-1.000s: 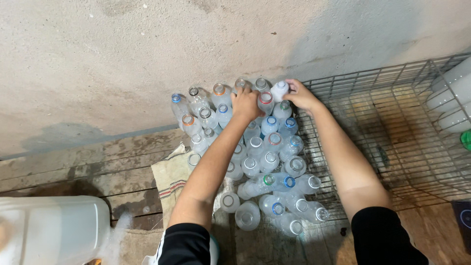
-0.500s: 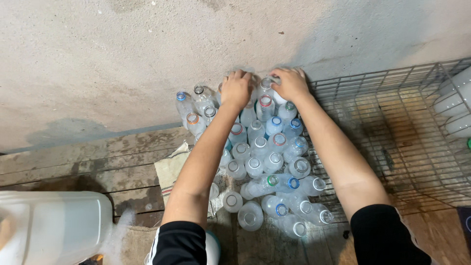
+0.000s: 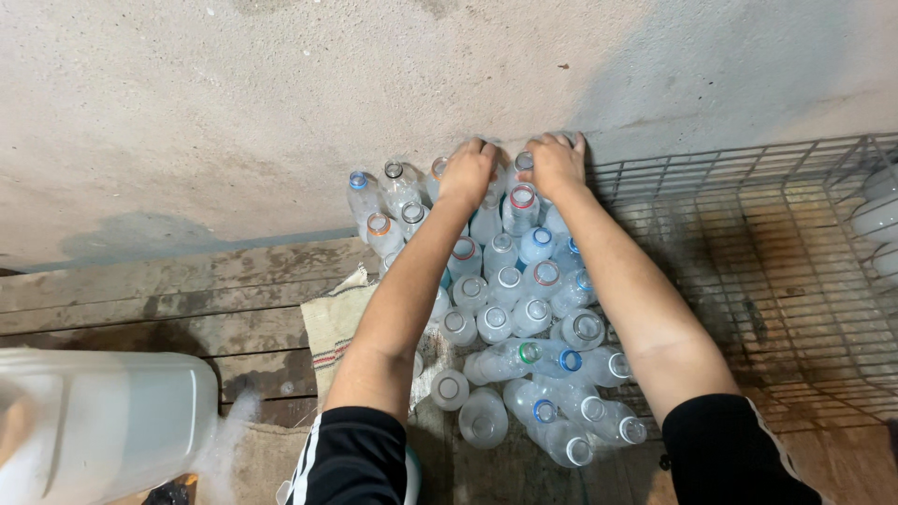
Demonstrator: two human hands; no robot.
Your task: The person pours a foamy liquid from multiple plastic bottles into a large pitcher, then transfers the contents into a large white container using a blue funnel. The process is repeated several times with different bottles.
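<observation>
Several clear plastic bottles [image 3: 510,281] stand upright in a tight cluster against the concrete wall [image 3: 281,103], open necks ringed in blue, red or white. My left hand [image 3: 466,171] rests on the tops of the back-row bottles, fingers curled over them. Beside it, my right hand [image 3: 556,162] presses on the back-row bottles next to the wall. A few bottles [image 3: 561,416] lie on their sides at the near end of the cluster.
A rusty wire basket [image 3: 776,271] sits to the right of the bottles. A large white plastic jug [image 3: 94,421] lies at the lower left. A cloth sack [image 3: 337,323] lies under the bottles on a wooden plank floor [image 3: 159,299].
Both hands have moved forward from the middle of the cluster to the back row by the wall and now sit closer together.
</observation>
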